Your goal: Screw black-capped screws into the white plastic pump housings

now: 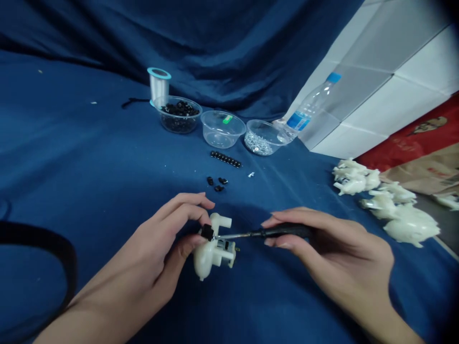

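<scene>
Left hand [154,243] closed in a firm pinch, thumb and fingers grasping a white moulded plastic housing [211,253] held just above the front middle of the blue cloth [53,143]; right hand [340,243] clenched around the black handle of a screwdriver [283,231], steel shaft reaching a small black part [207,232] on the housing. Housing judged light, stiff and slippery, its thin spouts likely fragile, so body preferable as point of hold. Loose white housings [353,177] near the right edge; clear bowl of black parts [177,114] and clear bowl of screws [258,141] towards the rear.
</scene>
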A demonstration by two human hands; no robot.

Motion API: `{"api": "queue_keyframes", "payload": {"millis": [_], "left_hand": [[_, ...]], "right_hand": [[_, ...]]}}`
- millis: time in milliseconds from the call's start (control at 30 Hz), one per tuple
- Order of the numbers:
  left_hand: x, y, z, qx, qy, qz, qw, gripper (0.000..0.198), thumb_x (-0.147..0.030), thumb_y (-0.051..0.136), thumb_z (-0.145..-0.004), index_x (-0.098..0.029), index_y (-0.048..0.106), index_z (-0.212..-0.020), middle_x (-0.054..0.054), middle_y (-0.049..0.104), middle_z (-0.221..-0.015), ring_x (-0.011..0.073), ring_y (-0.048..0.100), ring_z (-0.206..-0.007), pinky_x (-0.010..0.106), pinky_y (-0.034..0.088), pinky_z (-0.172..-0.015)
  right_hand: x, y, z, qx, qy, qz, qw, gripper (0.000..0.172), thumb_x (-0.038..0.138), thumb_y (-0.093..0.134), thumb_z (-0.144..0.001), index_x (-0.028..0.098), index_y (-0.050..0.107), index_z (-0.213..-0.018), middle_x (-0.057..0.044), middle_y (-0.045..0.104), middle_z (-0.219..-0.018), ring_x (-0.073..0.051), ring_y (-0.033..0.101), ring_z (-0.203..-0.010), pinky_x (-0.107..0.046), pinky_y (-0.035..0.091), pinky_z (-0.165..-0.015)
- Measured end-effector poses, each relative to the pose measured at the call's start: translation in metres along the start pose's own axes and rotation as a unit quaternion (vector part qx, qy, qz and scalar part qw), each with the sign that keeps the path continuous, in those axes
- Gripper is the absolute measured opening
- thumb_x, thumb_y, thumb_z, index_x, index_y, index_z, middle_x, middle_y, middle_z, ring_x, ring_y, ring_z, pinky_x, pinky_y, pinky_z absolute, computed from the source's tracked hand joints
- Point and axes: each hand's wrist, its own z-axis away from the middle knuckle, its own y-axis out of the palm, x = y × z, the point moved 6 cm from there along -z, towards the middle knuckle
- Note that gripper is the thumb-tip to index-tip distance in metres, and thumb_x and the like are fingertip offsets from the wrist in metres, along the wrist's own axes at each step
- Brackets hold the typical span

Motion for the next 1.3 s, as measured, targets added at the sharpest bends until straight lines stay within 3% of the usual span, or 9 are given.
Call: {"api": "queue_keyframes", "payload": {"millis": [133, 267, 400, 567, 700, 900, 1100, 1300], "left_hand": [[0.007, 0.013, -0.011, 0.048, -0.075, 0.091, 0.992, 0.013, -0.033, 0.046, -0.098, -0.031, 0.055, -0.107, 0.004, 0.058, -0.133, 0.0243, 0.052, -0.128, 0.043, 0.045, -0.106], [0.009, 0.030, -0.018, 0.074, -0.119, 0.152, 0.978, 0.016, -0.038, 0.041, -0.099, -0.029, 0.054, -0.105, 0.006, 0.062, -0.129, 0.0228, 0.062, -0.114, 0.037, 0.055, -0.091], [0.008, 0.045, -0.026, 0.062, -0.145, 0.181, 0.971, 0.025, -0.043, 0.035, -0.100, -0.028, 0.054, -0.097, 0.005, 0.066, -0.105, 0.0219, 0.064, -0.101, 0.031, 0.058, -0.071], [0.009, 0.058, -0.034, 0.036, -0.158, 0.236, 0.958, 0.026, -0.042, 0.031, -0.101, -0.027, 0.049, -0.091, 0.003, 0.061, -0.094, 0.0198, 0.061, -0.095, 0.034, 0.056, -0.076], [0.010, 0.061, -0.037, 0.016, -0.152, 0.233, 0.960, 0.021, -0.044, 0.032, -0.100, -0.028, 0.045, -0.095, 0.003, 0.059, -0.092, 0.0195, 0.060, -0.086, 0.033, 0.056, -0.067], [0.009, 0.062, -0.036, 0.010, -0.153, 0.255, 0.955, 0.018, -0.040, 0.031, -0.101, -0.029, 0.041, -0.092, 0.000, 0.057, -0.090, 0.0166, 0.057, -0.083, 0.033, 0.055, -0.076], [0.006, 0.068, -0.038, 0.061, -0.175, 0.341, 0.922, 0.021, -0.039, 0.031, -0.101, -0.027, 0.041, -0.088, -0.001, 0.050, -0.081, 0.0145, 0.049, -0.074, 0.029, 0.052, -0.070], [0.001, 0.069, -0.044, 0.062, -0.194, 0.281, 0.938, 0.023, -0.041, 0.035, -0.097, -0.025, 0.040, -0.082, 0.002, 0.050, -0.077, 0.0164, 0.050, -0.066, 0.030, 0.051, -0.057]], "right_hand": [[-0.007, -0.007, 0.011, 0.000, -0.035, 0.062, 0.997, 0.026, 0.011, 0.072, -0.082, 0.023, 0.073, -0.105, -0.002, 0.074, -0.083, -0.015, 0.069, -0.066, -0.027, 0.057, -0.060], [-0.016, -0.001, 0.024, 0.060, -0.044, 0.093, 0.993, 0.025, 0.016, 0.057, -0.093, 0.020, 0.067, -0.115, -0.004, 0.069, -0.083, -0.015, 0.064, -0.065, -0.026, 0.050, -0.053], [-0.027, 0.003, 0.030, 0.094, -0.005, 0.109, 0.990, 0.027, 0.019, 0.058, -0.093, 0.021, 0.061, -0.119, -0.003, 0.070, -0.089, -0.015, 0.065, -0.069, -0.026, 0.052, -0.059], [-0.034, 0.010, 0.035, 0.109, -0.012, 0.138, 0.984, 0.020, 0.018, 0.053, -0.096, 0.019, 0.062, -0.114, -0.005, 0.072, -0.094, -0.016, 0.069, -0.074, -0.028, 0.054, -0.064], [-0.035, 0.016, 0.039, 0.099, -0.047, 0.175, 0.978, 0.018, 0.020, 0.049, -0.098, 0.015, 0.063, -0.109, -0.007, 0.073, -0.089, -0.018, 0.069, -0.068, -0.030, 0.053, -0.059], [-0.032, 0.012, 0.037, 0.088, -0.057, 0.169, 0.980, 0.017, 0.019, 0.050, -0.096, 0.015, 0.065, -0.104, -0.006, 0.073, -0.084, -0.017, 0.069, -0.066, -0.028, 0.051, -0.057], [-0.029, 0.005, 0.029, 0.109, -0.065, 0.160, 0.979, 0.016, 0.017, 0.050, -0.096, 0.016, 0.066, -0.098, -0.005, 0.072, -0.080, -0.017, 0.067, -0.063, -0.029, 0.048, -0.054], [-0.025, 0.002, 0.030, 0.104, -0.167, 0.280, 0.939, 0.019, 0.015, 0.048, -0.094, 0.013, 0.066, -0.088, -0.009, 0.069, -0.072, -0.020, 0.061, -0.055, -0.034, 0.041, -0.046]]}}
